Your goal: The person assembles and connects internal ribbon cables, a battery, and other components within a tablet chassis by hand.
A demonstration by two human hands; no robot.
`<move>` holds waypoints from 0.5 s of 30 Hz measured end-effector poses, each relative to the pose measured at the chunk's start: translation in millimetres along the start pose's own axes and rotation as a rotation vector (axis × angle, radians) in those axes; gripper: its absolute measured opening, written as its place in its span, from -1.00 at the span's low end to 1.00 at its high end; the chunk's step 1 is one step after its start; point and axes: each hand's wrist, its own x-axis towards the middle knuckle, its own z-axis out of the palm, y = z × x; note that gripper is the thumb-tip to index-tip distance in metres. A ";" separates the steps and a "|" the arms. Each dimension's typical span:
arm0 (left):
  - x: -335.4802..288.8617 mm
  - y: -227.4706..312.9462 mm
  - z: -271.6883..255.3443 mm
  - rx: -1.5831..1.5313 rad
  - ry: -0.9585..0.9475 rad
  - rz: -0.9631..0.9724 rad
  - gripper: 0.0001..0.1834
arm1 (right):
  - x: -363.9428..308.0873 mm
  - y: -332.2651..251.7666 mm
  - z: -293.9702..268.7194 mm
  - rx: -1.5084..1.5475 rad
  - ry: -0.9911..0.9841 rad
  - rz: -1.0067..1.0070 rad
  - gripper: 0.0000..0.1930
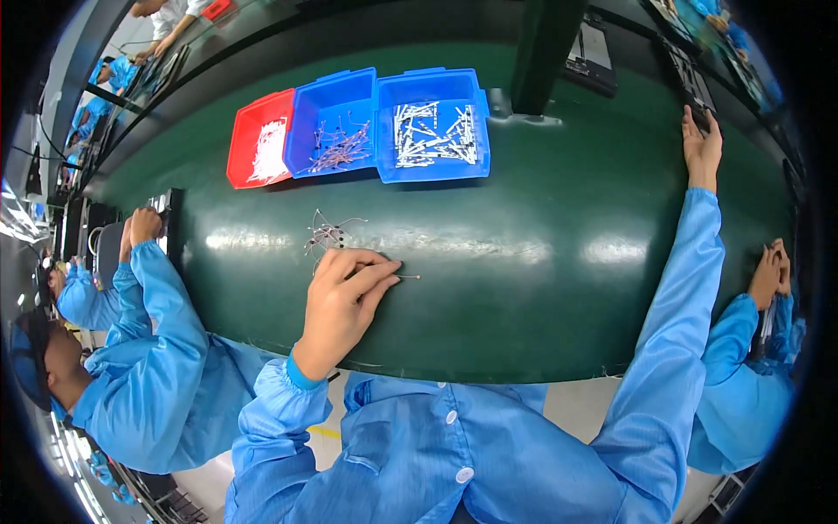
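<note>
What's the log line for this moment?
Left hand: pinching wire lead; wire-lead pile: alongside; right hand: outstretched at black fixture, contact unclear; red bin, two blue bins: beyond

Glossy tabletop point(515, 314), smooth plastic bins point(435, 173), satiny cloth smock point(406, 441)

"Where does the light show?"
"Pale glare streaks the green tabletop point(489, 323) on both sides of the left hand's fingers point(371, 278)."
"Any distortion?"
"Below the fingers, the tabletop's edge bows; far from them, corners are black."
</note>
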 end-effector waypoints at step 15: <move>4.2 33.2 8.5 0.055 -0.047 0.142 -0.80 | -18.7 28.0 22.4 0.191 -0.128 0.203 -0.59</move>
